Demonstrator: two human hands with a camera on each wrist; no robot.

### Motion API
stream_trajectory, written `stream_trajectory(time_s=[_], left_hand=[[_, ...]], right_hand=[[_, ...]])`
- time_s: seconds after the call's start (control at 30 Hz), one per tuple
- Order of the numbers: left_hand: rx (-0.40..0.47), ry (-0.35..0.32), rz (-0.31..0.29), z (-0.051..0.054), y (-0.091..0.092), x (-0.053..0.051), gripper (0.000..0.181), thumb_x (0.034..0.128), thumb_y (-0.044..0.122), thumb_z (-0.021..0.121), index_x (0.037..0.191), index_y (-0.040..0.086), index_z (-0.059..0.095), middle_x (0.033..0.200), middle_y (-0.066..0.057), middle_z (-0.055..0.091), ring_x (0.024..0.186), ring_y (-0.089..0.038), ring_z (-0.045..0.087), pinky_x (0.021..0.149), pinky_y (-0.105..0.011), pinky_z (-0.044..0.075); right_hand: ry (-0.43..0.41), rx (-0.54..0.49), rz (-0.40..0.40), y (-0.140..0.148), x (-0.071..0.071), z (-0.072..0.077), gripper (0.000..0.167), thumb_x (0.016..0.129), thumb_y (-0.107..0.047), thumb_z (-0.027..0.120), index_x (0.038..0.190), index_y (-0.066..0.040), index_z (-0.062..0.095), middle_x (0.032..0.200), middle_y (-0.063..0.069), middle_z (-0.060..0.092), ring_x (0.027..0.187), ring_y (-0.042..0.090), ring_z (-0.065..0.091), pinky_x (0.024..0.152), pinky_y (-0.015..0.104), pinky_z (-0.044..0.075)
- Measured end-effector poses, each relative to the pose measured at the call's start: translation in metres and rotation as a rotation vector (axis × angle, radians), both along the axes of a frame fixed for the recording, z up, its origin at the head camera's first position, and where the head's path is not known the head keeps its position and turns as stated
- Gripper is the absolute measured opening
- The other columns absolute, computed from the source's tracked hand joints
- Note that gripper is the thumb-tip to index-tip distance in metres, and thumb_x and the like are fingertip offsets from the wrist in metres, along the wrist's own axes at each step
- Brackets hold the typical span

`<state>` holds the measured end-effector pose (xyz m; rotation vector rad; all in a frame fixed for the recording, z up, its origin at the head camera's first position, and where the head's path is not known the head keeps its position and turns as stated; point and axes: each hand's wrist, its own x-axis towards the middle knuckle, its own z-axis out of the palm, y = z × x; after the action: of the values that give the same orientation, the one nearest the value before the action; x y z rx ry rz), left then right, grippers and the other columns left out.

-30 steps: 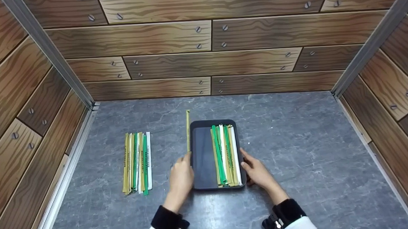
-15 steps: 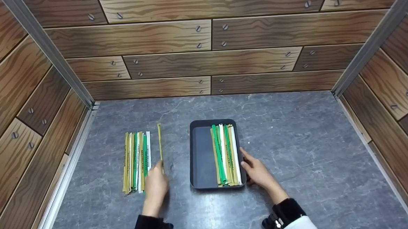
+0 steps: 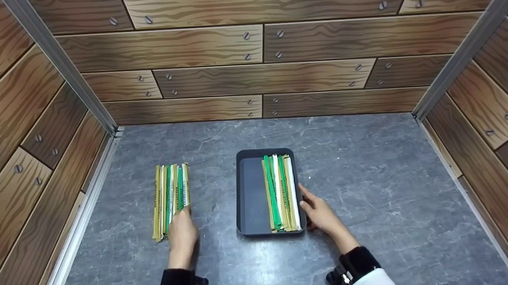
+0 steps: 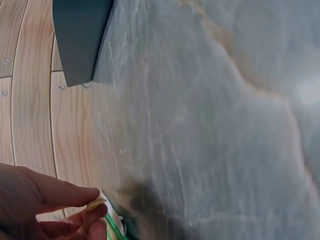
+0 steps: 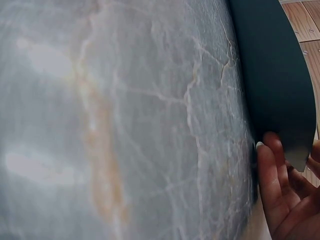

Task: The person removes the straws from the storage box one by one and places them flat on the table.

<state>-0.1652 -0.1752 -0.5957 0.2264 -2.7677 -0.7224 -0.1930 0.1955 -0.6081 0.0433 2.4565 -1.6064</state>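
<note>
- Left hand (image 3: 182,233): thumb and fingers pinch the near end of a yellow stick (image 3: 187,180); the left wrist view confirms the grip.
- Stick: lies along the right side of the left bundle (image 3: 165,195), on the left half of the desk (image 3: 390,174). Whether it rests on the desk or hangs just above cannot be told.
- Governing relation: the stick's long axis runs from the desk's near side toward its far edge, roughly parallel to the bundle and to the tray's long sides. It points away from the left hand, which is much the nearer; the right hand (image 3: 323,215) is well apart, beyond the tray (image 3: 252,194).
- Right hand: fingers rather straight, touching the tray's right outer wall near its near right corner; no stick visible in it.
- Hands: well apart, with the tray between.
- Tray: near mid-desk between left and right edges. The right bundle (image 3: 282,193) of green, white and yellow sticks lies along its inner right wall; bare tray floor shows to the left.
- Surround: plank-patterned wall (image 3: 207,82) behind the far edge; a black band (image 3: 176,283) on each wrist.
</note>
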Motion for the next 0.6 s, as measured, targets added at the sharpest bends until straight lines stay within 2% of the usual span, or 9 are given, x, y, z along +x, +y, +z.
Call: stream_trajectory(time_s=[0.17,0.27,0.43,0.6], left_hand=[[0.006,-0.079,0.023,0.0008,-0.0041,-0.0014,0.023,0.0885,-0.011,0.053,0.103,-0.004,0.069,0.093,-0.031,0.065,0.079,-0.048,0.065,0.059,-0.059,0.050],[0.010,-0.123,0.038,0.0025,-0.0057,-0.0013,0.022,0.0910,-0.008,0.054,0.105,-0.001,0.070,0.096,-0.030,0.066,0.082,-0.047,0.065,0.060,-0.059,0.050],[0.008,-0.144,0.040,0.0029,-0.0079,-0.0020,0.025,0.0893,-0.007,0.057,0.109,-0.002,0.071,0.097,-0.028,0.066,0.086,-0.046,0.064,0.066,-0.059,0.051],[0.013,-0.116,0.036,0.0058,-0.0047,-0.0005,0.030,0.0843,-0.010,0.057,0.111,-0.004,0.069,0.097,-0.028,0.066,0.084,-0.047,0.065,0.065,-0.059,0.051]], right_hand=[[0.001,-0.003,-0.002,0.0002,-0.0003,0.0005,0.056,0.102,-0.010,0.051,0.154,-0.021,0.034,0.144,0.029,0.042,0.067,0.025,0.062,0.044,0.041,0.054],[-0.002,0.003,-0.003,0.0004,-0.0006,0.0005,0.056,0.102,-0.010,0.051,0.154,-0.021,0.034,0.144,0.029,0.042,0.065,0.025,0.061,0.044,0.041,0.054],[-0.004,0.011,-0.006,0.0000,-0.0005,0.0010,0.057,0.101,-0.010,0.052,0.154,-0.022,0.034,0.146,0.029,0.040,0.063,0.025,0.061,0.044,0.041,0.054],[0.000,0.028,-0.005,-0.0006,-0.0001,0.0002,0.056,0.102,-0.010,0.052,0.154,-0.022,0.035,0.144,0.029,0.043,0.059,0.024,0.060,0.044,0.040,0.054]])
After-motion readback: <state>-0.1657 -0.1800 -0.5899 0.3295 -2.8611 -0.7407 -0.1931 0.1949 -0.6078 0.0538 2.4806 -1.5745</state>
